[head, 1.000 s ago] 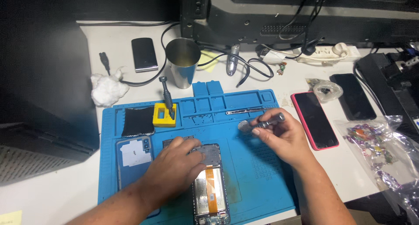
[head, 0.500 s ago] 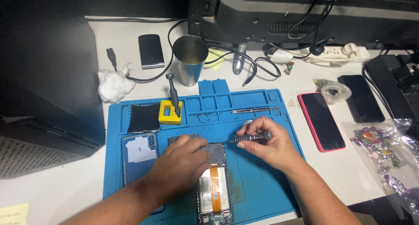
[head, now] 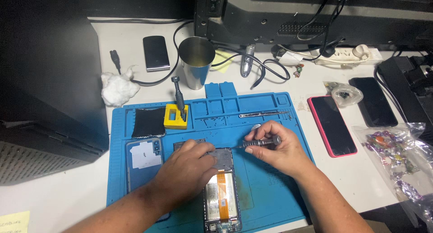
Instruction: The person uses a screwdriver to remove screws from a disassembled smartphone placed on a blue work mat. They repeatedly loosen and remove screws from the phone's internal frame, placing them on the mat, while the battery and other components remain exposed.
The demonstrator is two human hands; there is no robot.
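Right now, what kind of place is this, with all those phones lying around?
It looks like a phone repair bench. An opened phone lies on a blue work mat, the right hand holds a small screwdriver to it while the left hand steadies it, and a pink-cased phone waits nearby.

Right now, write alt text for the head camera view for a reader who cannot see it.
The left hand steadies an opened phone on a blue repair mat while the right hand points a small screwdriver at its top. A steel cup and a pink-cased phone lie nearby.
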